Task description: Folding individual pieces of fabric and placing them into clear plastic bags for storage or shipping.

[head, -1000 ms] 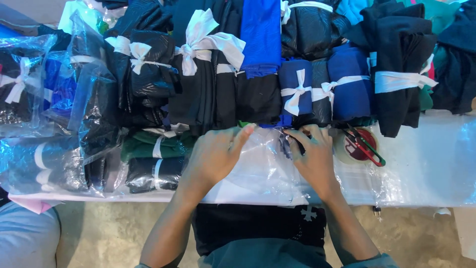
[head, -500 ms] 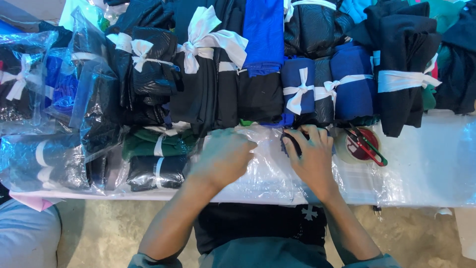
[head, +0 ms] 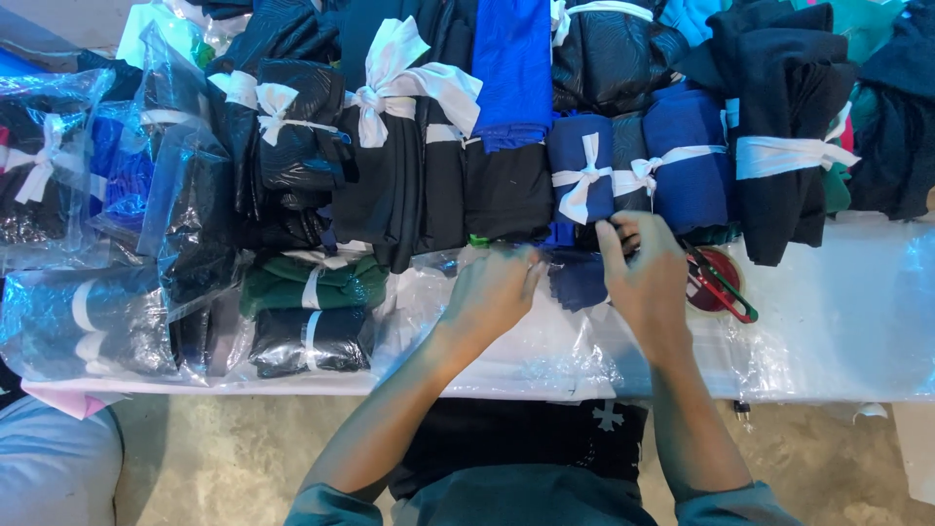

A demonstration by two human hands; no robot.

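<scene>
While the left hand (head: 497, 292) lies flat and open on the clear plastic bag (head: 545, 351) at the table's near edge, the right hand (head: 648, 278) pinches a dark blue folded cloth (head: 577, 281) just beside it. Far of both stand ribbon-tied bundles (head: 584, 170), blue and black. Left lie plastic-wrapped packages (head: 88, 321). A red tape roll (head: 716, 282) sits right of the hand.

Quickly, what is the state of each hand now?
Left hand: fingers curled, resting on the clear plastic bag.
Right hand: pinching the small dark blue folded cloth.
</scene>
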